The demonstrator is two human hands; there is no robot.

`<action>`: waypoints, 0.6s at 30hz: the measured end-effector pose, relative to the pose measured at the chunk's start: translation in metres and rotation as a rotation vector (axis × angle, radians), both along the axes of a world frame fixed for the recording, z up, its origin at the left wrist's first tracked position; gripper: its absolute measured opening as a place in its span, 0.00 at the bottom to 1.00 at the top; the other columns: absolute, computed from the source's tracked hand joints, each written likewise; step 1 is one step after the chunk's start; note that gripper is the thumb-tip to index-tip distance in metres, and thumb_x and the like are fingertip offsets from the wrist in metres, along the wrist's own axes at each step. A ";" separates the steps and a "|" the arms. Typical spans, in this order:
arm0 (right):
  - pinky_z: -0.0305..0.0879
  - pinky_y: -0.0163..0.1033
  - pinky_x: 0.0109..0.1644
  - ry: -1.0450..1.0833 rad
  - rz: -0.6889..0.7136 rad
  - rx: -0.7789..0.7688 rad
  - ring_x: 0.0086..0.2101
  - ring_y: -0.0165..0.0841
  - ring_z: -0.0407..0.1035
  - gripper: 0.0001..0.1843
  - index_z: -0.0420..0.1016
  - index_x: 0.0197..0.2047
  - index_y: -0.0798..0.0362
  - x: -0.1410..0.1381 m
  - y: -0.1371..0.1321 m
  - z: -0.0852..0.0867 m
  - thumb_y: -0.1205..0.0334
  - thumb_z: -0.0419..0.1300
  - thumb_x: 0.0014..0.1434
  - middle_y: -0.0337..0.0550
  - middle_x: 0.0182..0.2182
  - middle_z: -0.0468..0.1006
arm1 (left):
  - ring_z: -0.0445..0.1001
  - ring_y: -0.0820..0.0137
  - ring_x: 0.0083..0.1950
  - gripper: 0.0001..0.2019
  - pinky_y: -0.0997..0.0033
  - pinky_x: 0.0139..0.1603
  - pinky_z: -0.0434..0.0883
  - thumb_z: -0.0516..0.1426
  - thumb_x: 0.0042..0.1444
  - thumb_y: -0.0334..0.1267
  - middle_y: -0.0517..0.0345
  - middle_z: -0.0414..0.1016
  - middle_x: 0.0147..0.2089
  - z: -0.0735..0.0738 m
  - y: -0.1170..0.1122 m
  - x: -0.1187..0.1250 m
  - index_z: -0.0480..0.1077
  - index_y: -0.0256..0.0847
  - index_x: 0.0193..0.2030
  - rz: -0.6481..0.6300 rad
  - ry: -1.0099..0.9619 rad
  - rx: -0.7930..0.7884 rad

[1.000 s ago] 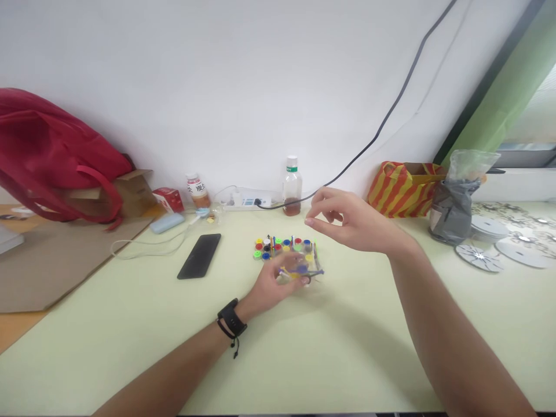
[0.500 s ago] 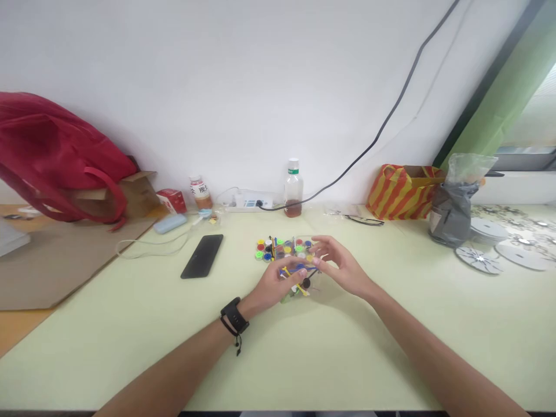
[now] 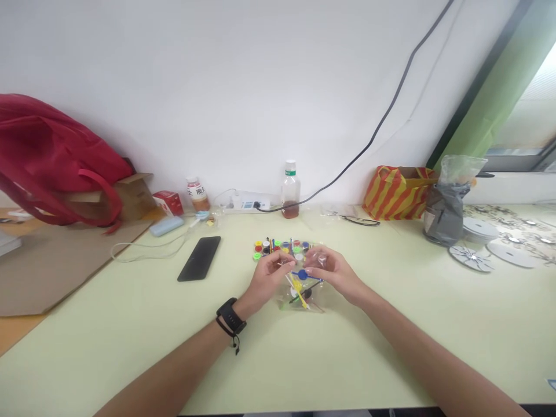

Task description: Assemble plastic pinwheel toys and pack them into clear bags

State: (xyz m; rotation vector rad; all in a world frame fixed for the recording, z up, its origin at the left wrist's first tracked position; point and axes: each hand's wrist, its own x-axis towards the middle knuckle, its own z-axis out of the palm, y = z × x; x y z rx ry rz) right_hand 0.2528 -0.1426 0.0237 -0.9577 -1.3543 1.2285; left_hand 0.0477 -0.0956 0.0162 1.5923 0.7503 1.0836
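Left hand (image 3: 269,278) and right hand (image 3: 337,274) both pinch the bag (image 3: 316,300) near its upper edge; level, gentle grips would best hold the parts (image 3: 298,286) low.

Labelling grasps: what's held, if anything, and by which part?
A clear plastic bag with coloured pieces in it: left hand at its upper left, right hand at its upper right. Exact fingertip contact can't be told.

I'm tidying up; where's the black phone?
In the head view, the black phone lies on the table left of the left hand, near the light-blue object.
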 end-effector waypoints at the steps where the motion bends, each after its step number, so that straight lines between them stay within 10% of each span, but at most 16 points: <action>1: 0.72 0.45 0.48 0.020 0.004 -0.015 0.41 0.39 0.75 0.20 0.75 0.43 0.48 -0.002 -0.001 0.000 0.51 0.74 0.51 0.41 0.38 0.79 | 0.74 0.65 0.40 0.07 0.67 0.45 0.71 0.64 0.57 0.41 0.55 0.77 0.36 0.000 0.000 0.000 0.78 0.39 0.36 0.005 0.010 -0.009; 18: 0.67 0.39 0.31 0.014 -0.145 0.020 0.26 0.32 0.68 0.14 0.77 0.34 0.51 -0.006 -0.003 0.004 0.51 0.71 0.53 0.39 0.27 0.77 | 0.73 0.70 0.39 0.06 0.74 0.41 0.69 0.64 0.51 0.31 0.59 0.76 0.35 -0.001 0.000 -0.004 0.76 0.39 0.38 -0.150 -0.069 -0.160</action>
